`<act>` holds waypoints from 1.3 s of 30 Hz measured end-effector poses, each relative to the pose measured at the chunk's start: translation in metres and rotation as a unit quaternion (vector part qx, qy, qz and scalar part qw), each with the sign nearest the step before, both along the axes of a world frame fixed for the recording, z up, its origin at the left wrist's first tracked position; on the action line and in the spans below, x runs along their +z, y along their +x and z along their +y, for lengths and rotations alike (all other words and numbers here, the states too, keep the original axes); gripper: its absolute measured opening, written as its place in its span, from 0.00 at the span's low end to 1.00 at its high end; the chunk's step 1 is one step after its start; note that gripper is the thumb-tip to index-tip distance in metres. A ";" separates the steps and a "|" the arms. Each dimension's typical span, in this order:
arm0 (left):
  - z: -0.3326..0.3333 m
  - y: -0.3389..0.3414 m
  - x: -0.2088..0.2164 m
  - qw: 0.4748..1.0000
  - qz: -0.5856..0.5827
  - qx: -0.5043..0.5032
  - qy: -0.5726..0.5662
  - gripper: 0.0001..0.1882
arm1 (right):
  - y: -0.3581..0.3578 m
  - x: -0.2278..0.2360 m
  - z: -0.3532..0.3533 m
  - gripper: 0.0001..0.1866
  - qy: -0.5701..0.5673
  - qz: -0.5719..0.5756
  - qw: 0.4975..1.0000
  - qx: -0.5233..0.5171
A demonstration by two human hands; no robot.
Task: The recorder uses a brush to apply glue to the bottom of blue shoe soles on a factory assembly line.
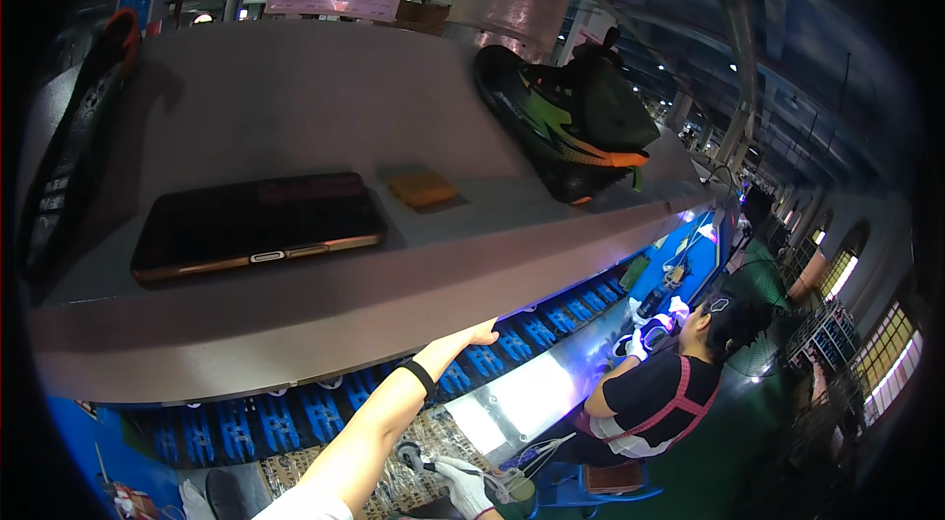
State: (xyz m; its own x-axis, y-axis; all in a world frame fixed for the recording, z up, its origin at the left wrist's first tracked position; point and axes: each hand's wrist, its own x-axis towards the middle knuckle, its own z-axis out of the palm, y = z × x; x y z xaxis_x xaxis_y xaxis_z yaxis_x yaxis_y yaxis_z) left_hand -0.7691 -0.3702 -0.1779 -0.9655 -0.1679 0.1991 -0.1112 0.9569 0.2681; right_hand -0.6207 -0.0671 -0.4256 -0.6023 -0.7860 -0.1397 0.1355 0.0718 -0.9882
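My left hand [482,333], on a bare forearm with a black wristband, reaches to the lower edge of the grey metal hood [295,343]. Its fingers are mostly hidden at that edge. Below it runs a row of blue holders [320,414] on a dark conveyor. My right hand [465,487], in a white glove, is low in the view over a ledge covered in patterned brown wrapping [379,483]. It grips a dark grey tool with a rounded end [409,456], whose kind I cannot make out.
On the hood lie a black phone [261,225], a small yellow-brown block [421,189], a black-green-orange shoe [571,116] and, far left, another dark shoe [74,146]. At right a seated co-worker [660,402] in white gloves handles a shoe under violet light.
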 end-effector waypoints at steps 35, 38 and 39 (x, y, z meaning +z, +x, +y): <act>0.013 0.036 0.044 0.974 0.100 0.006 0.205 0.46 | -0.024 0.052 -0.050 0.13 -0.022 -0.179 0.984 -0.016; 0.045 0.084 0.059 0.962 0.147 -0.100 0.208 0.47 | -0.031 0.061 -0.042 0.14 -0.010 -0.216 0.976 -0.001; 0.060 0.100 0.072 0.954 0.134 -0.156 0.220 0.47 | -0.037 0.061 -0.037 0.14 -0.011 -0.207 0.978 0.012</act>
State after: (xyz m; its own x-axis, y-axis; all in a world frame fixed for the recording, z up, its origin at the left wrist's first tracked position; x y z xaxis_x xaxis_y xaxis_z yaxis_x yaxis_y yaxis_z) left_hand -0.6687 -0.3099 -0.1064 -0.9062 -0.0058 0.4228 0.2891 0.7213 0.6294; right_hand -0.6573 -0.1039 -0.3643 -0.4797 -0.8044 -0.3504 0.5227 0.0588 -0.8505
